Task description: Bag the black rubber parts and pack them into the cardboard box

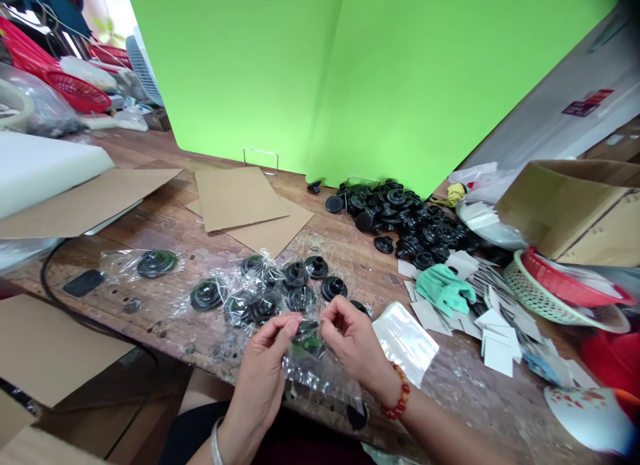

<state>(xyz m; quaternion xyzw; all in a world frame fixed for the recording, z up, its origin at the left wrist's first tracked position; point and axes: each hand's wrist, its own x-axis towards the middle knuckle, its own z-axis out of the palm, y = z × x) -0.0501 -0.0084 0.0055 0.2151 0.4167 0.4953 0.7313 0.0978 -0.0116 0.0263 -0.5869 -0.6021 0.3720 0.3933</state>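
A clear plastic bag [323, 378] hangs between my hands over the table's front edge, with a dark round part [307, 341] showing through it. My left hand [267, 358] pinches the bag's upper left side between thumb and fingers. At the upper right of the bag, my right hand [357, 345] is closed on its edge, fingertips curled in. Just beyond my hands lie several bagged black stepped discs [265, 305]. A black disc [334, 288] sits right behind my right hand. Beside my right wrist rests a stack of clear bags [407, 338].
A big pile of black discs [395, 211] lies before the green boards [320, 85]. Cardboard sheets [240, 195] are at centre left. White cards [497, 338], a green cloth [444, 288], baskets [530, 285] and a cardboard box [565, 205] crowd the right. A black cable [65, 308] runs along the left.
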